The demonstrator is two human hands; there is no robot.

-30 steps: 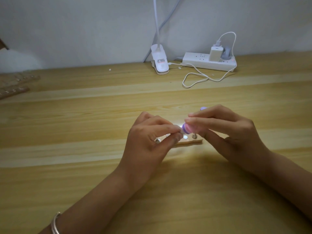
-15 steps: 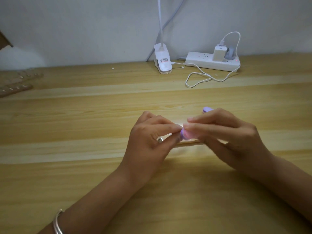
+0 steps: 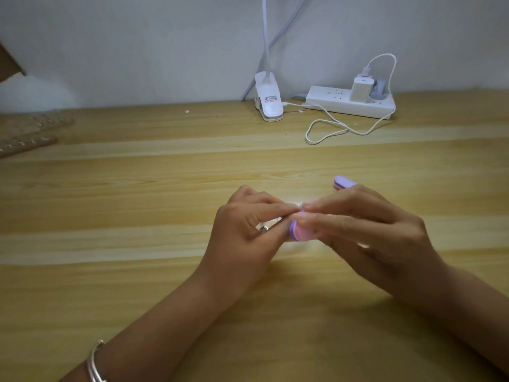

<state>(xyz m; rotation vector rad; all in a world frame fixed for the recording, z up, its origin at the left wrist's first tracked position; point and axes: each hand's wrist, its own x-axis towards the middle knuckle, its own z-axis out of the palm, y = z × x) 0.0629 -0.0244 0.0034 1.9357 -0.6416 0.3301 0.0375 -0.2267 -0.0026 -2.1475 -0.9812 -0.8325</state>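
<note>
A pale wooden surface (image 3: 137,188) meets a white wall (image 3: 137,51). At its far edge stand a clip lamp (image 3: 268,103) and a power strip (image 3: 330,102). Near the middle, the right grip (image 3: 366,232) grasps a purple buffer block (image 3: 299,233), and the left grip (image 3: 248,230) pinches a small studded piece (image 3: 263,229), mostly hidden.

A pale wooden table (image 3: 137,188) with long grain bands fills the view, backed by a plain grey-white wall (image 3: 137,37). At 12 o'clock a white clip lamp (image 3: 268,104) stands on the table, its thin neck (image 3: 265,31) rising out of view. At 1 o'clock lies a white power strip (image 3: 327,102) with a white charger (image 3: 360,89) and a grey plug (image 3: 378,89) in it; a white cable (image 3: 327,129) loops in front. At 10 o'clock lie blurred wooden strips (image 3: 27,133), a white heap (image 3: 33,92) behind them. Soft light, brightest at the table's centre
</note>
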